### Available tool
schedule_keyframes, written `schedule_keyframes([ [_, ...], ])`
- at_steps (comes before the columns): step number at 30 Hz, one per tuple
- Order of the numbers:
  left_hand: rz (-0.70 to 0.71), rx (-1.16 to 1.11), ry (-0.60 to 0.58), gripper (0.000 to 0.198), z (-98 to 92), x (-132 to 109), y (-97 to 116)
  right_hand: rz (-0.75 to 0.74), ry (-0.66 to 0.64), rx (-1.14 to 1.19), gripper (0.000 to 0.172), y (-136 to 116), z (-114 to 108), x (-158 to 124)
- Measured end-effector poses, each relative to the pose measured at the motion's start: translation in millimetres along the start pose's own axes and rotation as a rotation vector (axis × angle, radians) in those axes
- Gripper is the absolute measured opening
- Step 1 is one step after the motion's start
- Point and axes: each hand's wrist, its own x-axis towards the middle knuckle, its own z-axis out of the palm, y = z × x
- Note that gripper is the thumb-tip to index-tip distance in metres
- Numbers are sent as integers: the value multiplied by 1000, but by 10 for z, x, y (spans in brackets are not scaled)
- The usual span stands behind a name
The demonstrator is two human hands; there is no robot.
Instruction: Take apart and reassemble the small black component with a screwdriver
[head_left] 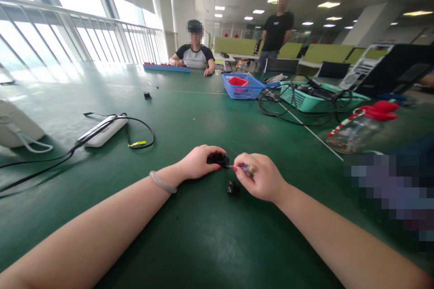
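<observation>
My left hand (200, 161) is closed around a small black plastic part (219, 159), thumb and fingers gripping it from the left just above the green table. In my right hand (259, 174) is a screwdriver (247, 168) with a translucent purplish handle and a yellowish end. Its thin shaft points left and meets the right side of the black part; whether the tip sits in a screw is too small to tell. A second small black piece (233, 188) with light metal bits lies on the table just below, between my hands, touched by neither.
A white power bank-like box (103, 131) with black straps lies left. Farther back are a blue basket (242, 92), a green basket (298, 101) with cables and a red-capped bottle (359, 131). One person (196, 56) sits across the table; another (276, 31) stands behind.
</observation>
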Motion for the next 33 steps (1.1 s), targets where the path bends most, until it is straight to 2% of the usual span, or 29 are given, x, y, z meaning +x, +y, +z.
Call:
schedule_keyframes([
  [4,-34,-75,-8,44,8,7,-12,-116,-67,-52,10,-67,-24,-1],
  [6,-37,-75,0,46,14,7,-14,-101,-48,-19,12,-46,-21,-22],
  [8,-41,-58,1,47,17,5,-12,19,35,63,13,14,-6,-43],
  [11,-42,-29,-6,47,16,3,-5,332,256,262,19,138,43,-45],
  [13,-39,-23,-5,47,15,3,0,487,363,464,24,212,86,-26],
  [16,-49,-38,-2,49,13,4,2,576,344,623,30,266,130,1],
  [19,-64,-53,-7,51,12,4,-5,521,227,480,28,231,113,4],
  [24,-59,-78,-2,51,23,6,-36,311,65,125,16,82,22,5],
  [26,-58,-86,-3,51,30,6,-48,233,64,52,13,46,-1,2],
  [28,-61,-92,-5,53,34,5,-54,168,120,18,11,26,-17,-12],
  [31,-58,-91,-6,54,36,2,-54,120,238,40,9,0,-40,-45],
  [33,-54,-87,-3,55,36,2,-51,61,229,77,8,-27,-51,-55],
])
